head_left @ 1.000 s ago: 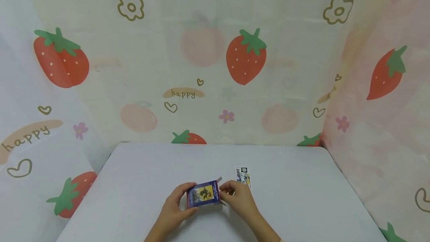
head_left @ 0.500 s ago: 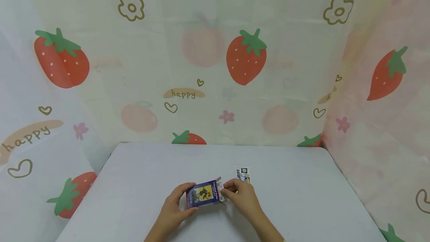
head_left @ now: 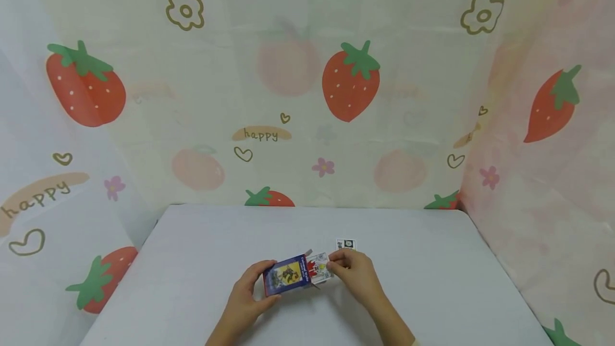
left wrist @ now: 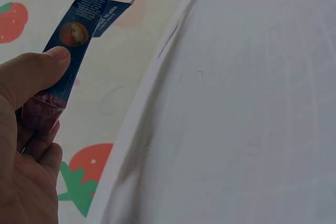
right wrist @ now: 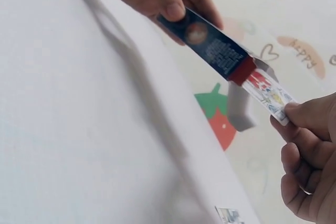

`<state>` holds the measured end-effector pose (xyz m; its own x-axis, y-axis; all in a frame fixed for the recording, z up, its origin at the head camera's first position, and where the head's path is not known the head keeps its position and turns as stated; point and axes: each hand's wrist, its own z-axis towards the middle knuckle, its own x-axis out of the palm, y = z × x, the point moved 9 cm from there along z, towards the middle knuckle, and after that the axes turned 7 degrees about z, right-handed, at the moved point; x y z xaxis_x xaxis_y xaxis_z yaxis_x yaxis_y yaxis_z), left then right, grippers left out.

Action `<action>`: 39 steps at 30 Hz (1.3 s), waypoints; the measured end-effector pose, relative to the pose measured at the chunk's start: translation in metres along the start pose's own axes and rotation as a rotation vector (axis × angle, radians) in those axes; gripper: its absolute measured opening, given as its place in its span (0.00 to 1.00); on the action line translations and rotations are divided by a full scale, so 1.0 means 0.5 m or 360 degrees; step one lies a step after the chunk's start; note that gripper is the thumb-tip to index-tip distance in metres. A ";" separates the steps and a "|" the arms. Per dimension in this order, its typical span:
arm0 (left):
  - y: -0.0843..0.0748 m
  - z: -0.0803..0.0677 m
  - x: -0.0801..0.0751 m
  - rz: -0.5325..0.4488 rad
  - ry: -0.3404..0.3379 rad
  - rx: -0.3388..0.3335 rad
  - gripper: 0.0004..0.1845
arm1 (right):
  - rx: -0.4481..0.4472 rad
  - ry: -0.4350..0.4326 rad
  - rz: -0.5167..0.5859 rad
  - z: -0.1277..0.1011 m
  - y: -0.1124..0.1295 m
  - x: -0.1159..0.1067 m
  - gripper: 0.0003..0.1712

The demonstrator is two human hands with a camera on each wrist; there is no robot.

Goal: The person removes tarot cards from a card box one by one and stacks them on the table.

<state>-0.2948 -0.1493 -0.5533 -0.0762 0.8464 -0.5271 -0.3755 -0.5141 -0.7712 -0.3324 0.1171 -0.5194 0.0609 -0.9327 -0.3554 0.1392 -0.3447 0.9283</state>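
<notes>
My left hand (head_left: pixel 248 291) grips a small dark blue card box (head_left: pixel 286 275) with a yellow picture on its face, thumb along one narrow side in the left wrist view. The box's right end is open, its flaps (right wrist: pixel 240 109) sticking out. From that end a picture card (head_left: pixel 318 268) with red and white artwork protrudes by about half its length. My right hand (head_left: pixel 357 277) pinches the card's outer end between thumb and fingers, as the right wrist view shows. The rest of the card is hidden in the box.
Another printed card (head_left: pixel 346 243) lies on the white-covered table (head_left: pixel 423 282) just beyond my right hand, partly covered by it. A curtain (head_left: pixel 413 122) printed with strawberries hangs behind the table and along both sides.
My right hand has moved right, drawing the card out of the box's open end. The left hand and box have shifted slightly left. The card on the table is now more covered.
</notes>
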 end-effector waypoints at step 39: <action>0.004 -0.001 -0.005 0.0069 -0.0071 0.0035 0.42 | -0.0106 -0.0106 -0.0130 0.058 0.011 -0.169 0.07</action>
<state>-0.2948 -0.1529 -0.5538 -0.1337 0.8291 -0.5429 -0.3910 -0.5475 -0.7398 -0.3653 0.1910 -0.4810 -0.0188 -0.9077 -0.4193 0.2062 -0.4139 0.8867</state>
